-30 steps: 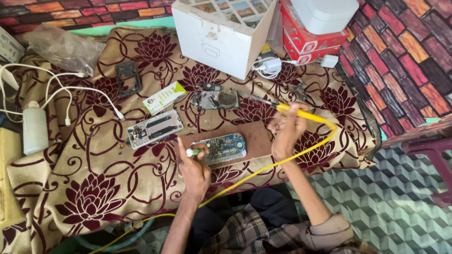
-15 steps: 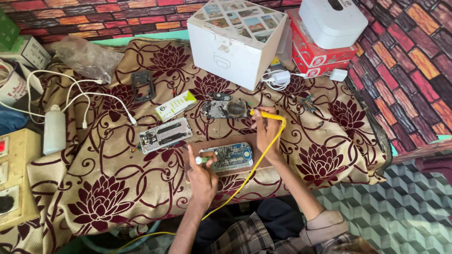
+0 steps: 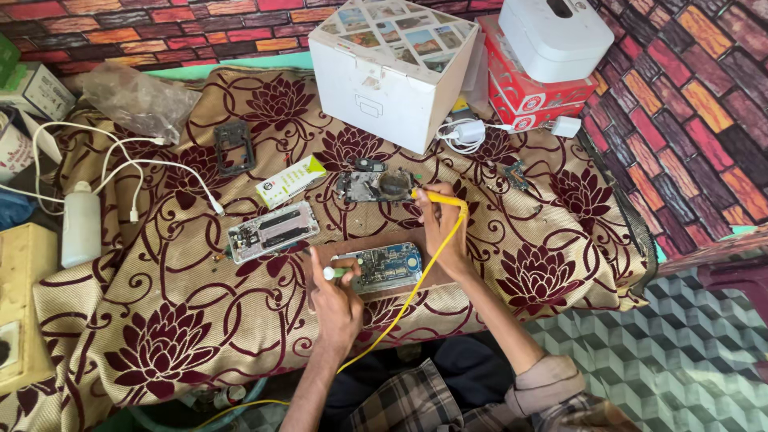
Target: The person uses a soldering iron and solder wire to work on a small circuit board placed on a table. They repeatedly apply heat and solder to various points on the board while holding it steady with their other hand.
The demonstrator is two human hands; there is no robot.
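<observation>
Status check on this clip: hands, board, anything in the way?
Right hand holds yellow iron, tip at the cleaning stand. Left hand grips white-tipped tool beside blue board. Nothing on the board.

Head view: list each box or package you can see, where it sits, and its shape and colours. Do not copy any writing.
White box: back centre, cube, picture-tiled top.
Red boxes: right of it, stacked, flat.
White case: on the red boxes, rounded.
Small packet: mid-cloth, slim, white with green-yellow end.
Carton: far left, white.

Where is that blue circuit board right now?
In the head view, the blue circuit board lies on a brown board at the table's near edge, between the left hand and right hand.
</observation>
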